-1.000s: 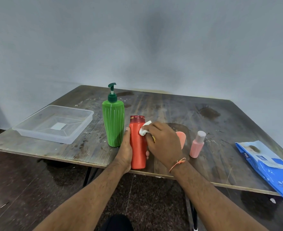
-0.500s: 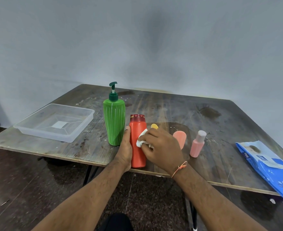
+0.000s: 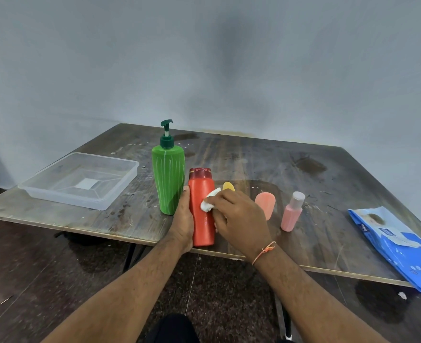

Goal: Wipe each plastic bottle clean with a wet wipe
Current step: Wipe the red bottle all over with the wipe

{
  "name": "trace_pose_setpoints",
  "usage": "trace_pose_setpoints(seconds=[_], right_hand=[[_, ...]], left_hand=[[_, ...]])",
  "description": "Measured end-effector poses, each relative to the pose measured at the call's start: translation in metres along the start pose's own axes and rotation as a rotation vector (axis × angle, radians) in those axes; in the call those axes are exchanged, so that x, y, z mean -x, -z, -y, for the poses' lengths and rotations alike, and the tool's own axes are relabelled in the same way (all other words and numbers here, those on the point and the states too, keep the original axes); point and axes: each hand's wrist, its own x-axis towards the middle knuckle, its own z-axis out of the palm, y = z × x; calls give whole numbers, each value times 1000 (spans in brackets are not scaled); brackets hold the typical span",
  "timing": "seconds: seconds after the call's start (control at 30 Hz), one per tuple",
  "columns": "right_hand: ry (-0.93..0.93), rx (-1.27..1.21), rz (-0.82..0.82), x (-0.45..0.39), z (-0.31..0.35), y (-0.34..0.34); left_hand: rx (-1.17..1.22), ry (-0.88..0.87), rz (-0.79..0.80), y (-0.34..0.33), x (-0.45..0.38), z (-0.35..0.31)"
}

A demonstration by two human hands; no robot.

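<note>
Near table (image 3: 229, 154) front edge: red bottle (image 3: 200, 226) upright, cap closed, gripped at its side by left hand (image 3: 183, 222). Right hand (image 3: 239, 219) pinching crumpled wipe (image 3: 210, 203) against bottle's front, mid-height. Just left: green pump bottle (image 3: 168, 179), upright, touching nothing visible. Right of hands: yellow bottle (image 3: 228, 186) mostly hidden, peach bottle (image 3: 266, 203), small pink bottle (image 3: 291, 214), all upright, contents not discernible. Far left: clear tray (image 3: 80, 180), only a pale patch at its centre. Far right: blue wipes pack (image 3: 397, 246) lying flat over table edge.

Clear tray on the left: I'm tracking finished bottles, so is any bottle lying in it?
No, the clear tray holds no bottle; the red bottle and green pump bottle stand on the table.
</note>
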Motion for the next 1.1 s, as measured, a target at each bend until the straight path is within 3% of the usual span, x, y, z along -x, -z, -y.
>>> trace_pose_setpoints(seconds=[0.1,0.23,0.4,0.57,0.77,0.97,1.1], right_hand=[[57,-36,79,4,-1,2],[-30,-17,21,1,-7,2],[65,-49,86,7,-2,1],[-24,-13,17,6,-6,2],[43,-52,70,14,-6,4],[-20,-77,-13,13,-7,2],[43,-113,65,20,-8,7]], left_hand=[[-8,11,-7,0,0,-1],[-42,16,-29,-1,0,-1],[-9,36,-49,2,-3,0],[-59,29,-46,1,-2,1],[-46,52,-37,2,-4,2],[-44,48,-29,4,-6,4],[-63,53,-31,6,-8,4]])
